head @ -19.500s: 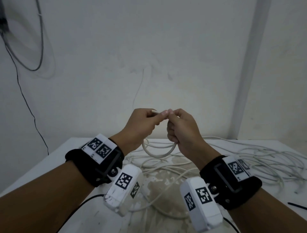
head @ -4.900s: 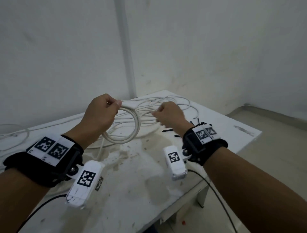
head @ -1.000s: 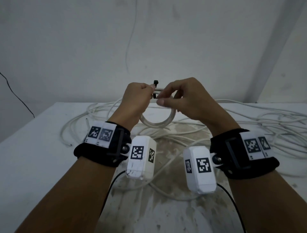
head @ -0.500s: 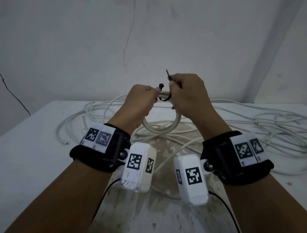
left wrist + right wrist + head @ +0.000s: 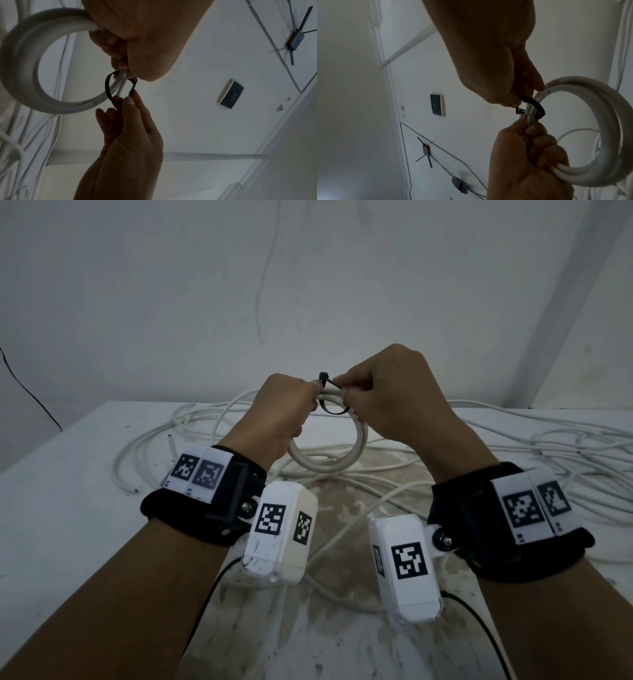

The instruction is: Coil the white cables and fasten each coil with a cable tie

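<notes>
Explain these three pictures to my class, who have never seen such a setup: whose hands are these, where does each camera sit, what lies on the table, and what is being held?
No machine here: a person works bare-handed, wearing cameras. The wide picture comes from a head camera looking down; the other two come from cameras strapped to the wrists, looking along the fingers. The left hand grips a coil of white cable. The right hand pinches the tail of a black cable tie, which loops loosely round the coil and is not yet pulled tight. More loose white cables sprawl over the stained white table. The white boxes with black patterns are the wrist cameras.
</notes>
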